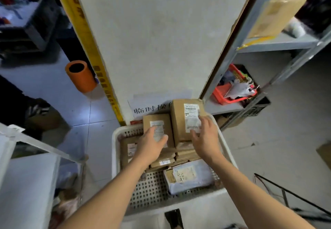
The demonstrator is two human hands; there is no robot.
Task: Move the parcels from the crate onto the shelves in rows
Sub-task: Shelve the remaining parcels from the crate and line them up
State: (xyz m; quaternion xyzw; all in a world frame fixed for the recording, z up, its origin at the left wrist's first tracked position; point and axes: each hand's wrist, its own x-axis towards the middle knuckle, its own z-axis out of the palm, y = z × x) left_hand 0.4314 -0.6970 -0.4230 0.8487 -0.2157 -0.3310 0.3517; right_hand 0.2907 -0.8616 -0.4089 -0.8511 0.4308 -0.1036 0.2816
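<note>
Head view, looking down: both bare arms reach into the white perforated crate (118,139) on the floor. The left hand (152,146) lies on top of the smaller brown box (157,123) at the crate's far end, fingers spread and only lightly bent across its white label; whether it actually grasps the box or just rests there, I cannot tell. The right hand (206,135) is on the taller brown box (180,119) just beside it, fingertips on the label and thumb along the lower edge, again laid flat against the face more than wrapped round it. Those two boxes stand side by side, touching, at the far wall of the crate.

Beneath and in front of them lie flatter brown parcels (166,158), stacked, one showing a small white tag. Nearer the camera, a grey plastic mailer (197,178) with a torn paper label lies on the crate's holed floor. Another brown parcel (128,149) sits at the left side, partly under the left wrist.

On the right stands a grey metal shelf unit (279,42), with a padded brown envelope (275,11) on the upper shelf and a red basket (231,92) of oddments on the lower one. An orange tube (80,76) stands on the tiled floor to the left.
</note>
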